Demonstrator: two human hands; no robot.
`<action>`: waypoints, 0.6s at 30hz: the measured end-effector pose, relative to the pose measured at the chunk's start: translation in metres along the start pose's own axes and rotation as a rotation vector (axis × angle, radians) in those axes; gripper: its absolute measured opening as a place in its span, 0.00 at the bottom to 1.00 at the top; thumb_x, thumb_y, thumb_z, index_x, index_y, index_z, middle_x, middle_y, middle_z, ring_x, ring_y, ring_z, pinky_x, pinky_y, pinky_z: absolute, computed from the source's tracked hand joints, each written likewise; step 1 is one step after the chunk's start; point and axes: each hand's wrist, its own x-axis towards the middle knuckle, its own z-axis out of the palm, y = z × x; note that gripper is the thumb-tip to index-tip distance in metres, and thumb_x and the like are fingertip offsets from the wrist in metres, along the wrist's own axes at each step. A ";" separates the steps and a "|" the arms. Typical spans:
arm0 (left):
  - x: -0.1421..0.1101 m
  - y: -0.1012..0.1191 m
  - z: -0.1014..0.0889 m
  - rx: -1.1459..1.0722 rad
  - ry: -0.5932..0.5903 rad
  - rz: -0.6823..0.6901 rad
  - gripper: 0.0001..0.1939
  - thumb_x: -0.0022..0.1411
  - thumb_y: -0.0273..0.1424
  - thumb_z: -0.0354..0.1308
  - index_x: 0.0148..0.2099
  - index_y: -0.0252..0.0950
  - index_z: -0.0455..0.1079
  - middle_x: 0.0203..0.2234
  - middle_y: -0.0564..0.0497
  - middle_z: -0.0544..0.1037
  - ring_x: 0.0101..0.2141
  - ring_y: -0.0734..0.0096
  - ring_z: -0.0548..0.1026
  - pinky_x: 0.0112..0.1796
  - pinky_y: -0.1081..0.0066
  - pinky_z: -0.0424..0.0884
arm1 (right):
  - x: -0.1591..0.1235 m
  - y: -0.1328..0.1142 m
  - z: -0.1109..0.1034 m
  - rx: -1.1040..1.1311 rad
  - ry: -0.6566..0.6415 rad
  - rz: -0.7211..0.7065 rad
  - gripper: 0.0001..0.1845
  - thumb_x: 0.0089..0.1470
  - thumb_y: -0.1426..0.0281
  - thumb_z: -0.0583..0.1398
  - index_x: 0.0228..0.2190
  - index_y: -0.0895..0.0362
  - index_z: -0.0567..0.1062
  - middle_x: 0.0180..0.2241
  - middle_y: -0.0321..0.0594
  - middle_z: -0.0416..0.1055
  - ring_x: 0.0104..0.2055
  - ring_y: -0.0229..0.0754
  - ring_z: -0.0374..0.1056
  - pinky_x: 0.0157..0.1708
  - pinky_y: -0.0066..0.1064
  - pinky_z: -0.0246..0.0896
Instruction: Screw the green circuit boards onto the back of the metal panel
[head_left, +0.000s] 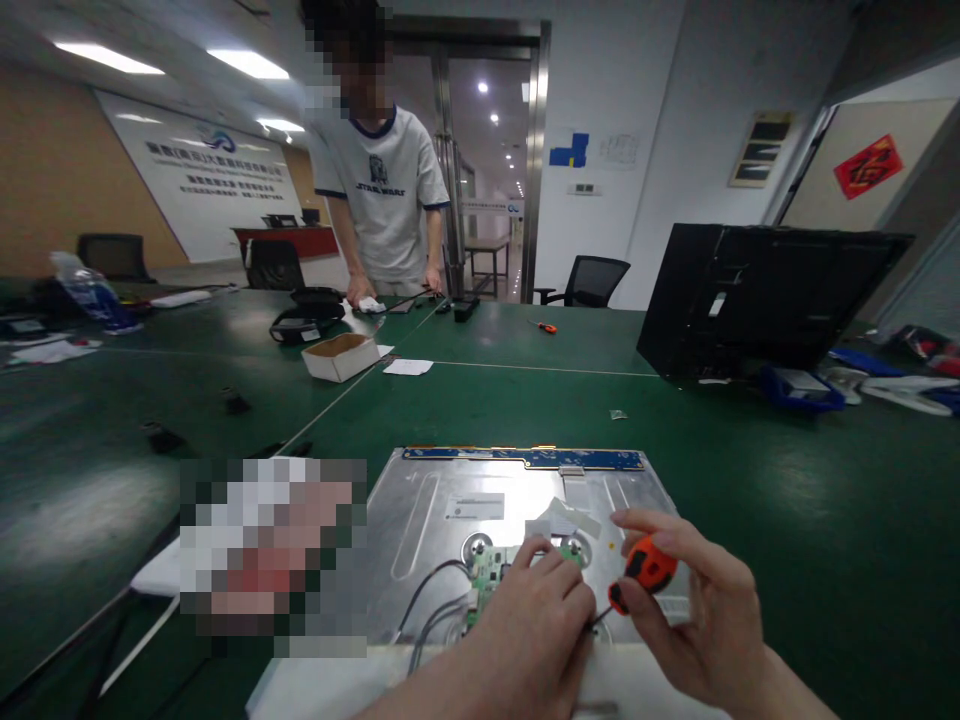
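An orange-and-black screwdriver is pinched between the thumb and fingers of my right hand. Its thin shaft slants down to the left, and the tip is hidden beside my left hand. That hand lies over a green circuit board with its fingers bent and close together; the fingertips and whatever they may grip are hidden. The board rests on a silver metal display panel, which has a blue strip board along its far edge. Dark cables run from the green board's left side.
On the green table stand a small open box and a large black monitor casing at right. Another orange screwdriver lies farther back. A blurred-out item and cables are at left. A person stands across the table.
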 end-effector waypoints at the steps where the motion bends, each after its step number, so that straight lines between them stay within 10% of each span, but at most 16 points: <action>1: 0.000 -0.001 0.001 0.007 0.002 0.004 0.10 0.63 0.28 0.55 0.47 0.38 0.68 0.42 0.46 0.76 0.45 0.57 0.72 0.58 0.54 0.55 | 0.001 -0.001 -0.001 -0.030 -0.012 -0.010 0.28 0.53 0.78 0.60 0.55 0.55 0.64 0.47 0.50 0.73 0.45 0.48 0.75 0.39 0.39 0.76; 18: 0.000 0.001 -0.002 0.001 0.004 0.002 0.10 0.62 0.27 0.55 0.47 0.39 0.68 0.42 0.46 0.76 0.44 0.57 0.72 0.56 0.53 0.57 | 0.001 -0.001 0.002 0.006 0.054 0.052 0.27 0.52 0.78 0.62 0.53 0.53 0.64 0.42 0.46 0.77 0.36 0.45 0.77 0.33 0.37 0.77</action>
